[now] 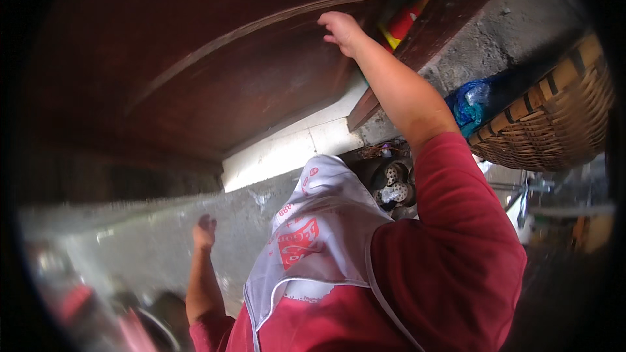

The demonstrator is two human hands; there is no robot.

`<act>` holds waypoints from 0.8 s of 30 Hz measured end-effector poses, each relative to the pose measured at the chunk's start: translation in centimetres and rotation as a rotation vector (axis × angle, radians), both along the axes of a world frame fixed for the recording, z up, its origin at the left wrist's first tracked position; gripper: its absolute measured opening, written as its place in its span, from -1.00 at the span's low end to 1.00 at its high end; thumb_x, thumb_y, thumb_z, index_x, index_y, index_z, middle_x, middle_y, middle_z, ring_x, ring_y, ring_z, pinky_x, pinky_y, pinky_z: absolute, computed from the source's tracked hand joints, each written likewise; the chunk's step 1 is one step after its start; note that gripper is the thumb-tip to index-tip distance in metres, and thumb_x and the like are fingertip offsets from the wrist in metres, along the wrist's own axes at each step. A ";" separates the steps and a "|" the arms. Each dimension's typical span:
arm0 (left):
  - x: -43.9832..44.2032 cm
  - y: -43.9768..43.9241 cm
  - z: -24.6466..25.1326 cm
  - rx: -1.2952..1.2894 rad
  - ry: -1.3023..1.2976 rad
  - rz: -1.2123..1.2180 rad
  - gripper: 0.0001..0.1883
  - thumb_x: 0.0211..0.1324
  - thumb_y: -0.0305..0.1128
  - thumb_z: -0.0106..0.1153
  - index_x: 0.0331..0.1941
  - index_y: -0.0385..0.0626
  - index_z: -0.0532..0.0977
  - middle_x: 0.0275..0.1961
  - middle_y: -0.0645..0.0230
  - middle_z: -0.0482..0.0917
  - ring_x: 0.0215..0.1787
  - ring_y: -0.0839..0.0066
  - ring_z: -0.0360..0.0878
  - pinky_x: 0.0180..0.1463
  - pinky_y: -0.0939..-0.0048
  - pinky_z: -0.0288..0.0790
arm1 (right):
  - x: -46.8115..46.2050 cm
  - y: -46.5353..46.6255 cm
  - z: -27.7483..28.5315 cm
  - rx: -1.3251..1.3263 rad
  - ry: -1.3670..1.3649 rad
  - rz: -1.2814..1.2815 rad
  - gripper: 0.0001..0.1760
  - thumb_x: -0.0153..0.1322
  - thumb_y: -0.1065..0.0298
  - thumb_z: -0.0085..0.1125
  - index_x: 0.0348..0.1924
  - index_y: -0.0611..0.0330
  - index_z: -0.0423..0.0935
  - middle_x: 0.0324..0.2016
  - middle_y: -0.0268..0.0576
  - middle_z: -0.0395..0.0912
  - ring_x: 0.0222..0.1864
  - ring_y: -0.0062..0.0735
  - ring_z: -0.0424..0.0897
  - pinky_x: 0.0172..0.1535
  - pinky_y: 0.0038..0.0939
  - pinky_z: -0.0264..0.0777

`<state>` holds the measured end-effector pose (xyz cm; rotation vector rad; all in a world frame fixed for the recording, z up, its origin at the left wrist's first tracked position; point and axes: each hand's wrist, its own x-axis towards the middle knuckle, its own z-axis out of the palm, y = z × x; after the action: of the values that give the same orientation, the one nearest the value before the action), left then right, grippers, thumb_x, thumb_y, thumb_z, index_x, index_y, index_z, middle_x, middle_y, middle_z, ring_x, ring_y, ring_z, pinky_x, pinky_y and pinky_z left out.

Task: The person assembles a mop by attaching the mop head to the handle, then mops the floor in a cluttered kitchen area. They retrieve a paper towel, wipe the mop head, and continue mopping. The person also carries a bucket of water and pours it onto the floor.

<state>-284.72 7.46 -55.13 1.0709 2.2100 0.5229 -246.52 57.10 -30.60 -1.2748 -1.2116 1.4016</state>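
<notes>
My right hand (341, 32) is raised against or just in front of a dark brown wooden door (274, 68), near its right edge; whether it touches the wood is not plain. Its fingers are partly bent and nothing shows in them. My left hand (205, 231) hangs at the lower left, blurred, with its fingers partly curled and no object visible in it. A white apron (337, 215) with red print covers the front of my red shirt.
A wooden door frame (425, 29) stands right of the door, with pale floor tiles (293, 144) at its foot. A woven basket (547, 127) and blue plastic bags (467, 105) are at the right. Spotted shoes (395, 188) lie below. Blurred things, one a pink object (134, 330), fill the lower left.
</notes>
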 end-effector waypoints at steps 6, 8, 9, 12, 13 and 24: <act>3.7 31.5 10.0 0.219 -0.158 -0.442 -0.62 0.10 -0.38 0.08 0.01 -0.25 0.43 -0.15 0.14 0.61 -0.14 0.38 0.59 -0.06 0.38 0.44 | 2.7 9.2 -7.8 0.548 -0.871 0.480 -0.85 0.17 0.31 0.06 -0.56 0.21 0.50 -0.54 -0.06 0.47 -0.44 -0.18 0.46 -0.34 -0.22 0.38; 7.2 38.9 13.5 0.162 -0.221 -0.568 -0.60 0.06 -0.38 0.10 0.02 -0.20 0.43 -0.20 0.19 0.61 -0.23 0.45 0.60 -0.12 0.39 0.45 | 2.2 10.9 -10.7 0.649 -1.131 0.607 -0.76 0.16 0.26 0.03 -0.61 0.27 0.51 -0.55 0.07 0.49 -0.46 -0.02 0.48 -0.34 -0.14 0.38; 8.9 41.9 15.3 0.174 -0.273 -0.641 -0.60 0.03 -0.39 0.09 0.01 -0.22 0.44 -0.24 0.21 0.61 -0.25 0.45 0.59 -0.14 0.41 0.45 | 2.0 11.4 -11.6 0.654 -1.129 0.704 -0.72 0.17 0.23 0.01 -0.63 0.29 0.51 -0.54 0.09 0.51 -0.43 0.01 0.49 -0.32 -0.11 0.37; 12.9 49.9 19.8 0.109 -0.253 -0.774 -0.57 -0.01 -0.34 0.12 -0.01 -0.24 0.44 -0.25 0.17 0.62 -0.30 0.38 0.61 -0.15 0.41 0.45 | 1.5 12.4 -11.8 0.282 -1.081 0.875 -0.68 0.23 0.19 0.01 -0.48 0.31 0.56 -0.47 0.07 0.56 -0.38 -0.08 0.54 -0.29 -0.14 0.38; 13.8 52.5 21.3 0.084 -0.188 -0.851 -0.56 -0.01 -0.32 0.13 -0.01 -0.24 0.45 -0.23 0.15 0.62 -0.29 0.37 0.61 -0.14 0.41 0.46 | 1.7 12.9 -10.9 0.037 -0.894 0.751 -0.70 0.21 0.21 0.04 -0.46 0.30 0.56 -0.51 0.07 0.55 -0.42 -0.07 0.54 -0.31 -0.15 0.38; 25.2 81.4 27.4 0.007 0.633 -1.513 -0.42 0.06 -0.01 0.04 0.14 -0.03 0.36 0.01 0.09 0.53 0.03 0.09 0.49 0.09 0.02 0.33 | 8.6 28.0 -9.0 0.167 -1.061 0.298 -0.65 0.19 0.10 0.06 -0.48 0.27 0.55 -0.48 0.10 0.54 -0.38 0.04 0.54 -0.28 -0.07 0.40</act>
<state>-259.52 88.83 -27.77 2.6421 1.1311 -0.5475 -237.95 85.08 -39.62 -1.8337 -2.2298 0.7239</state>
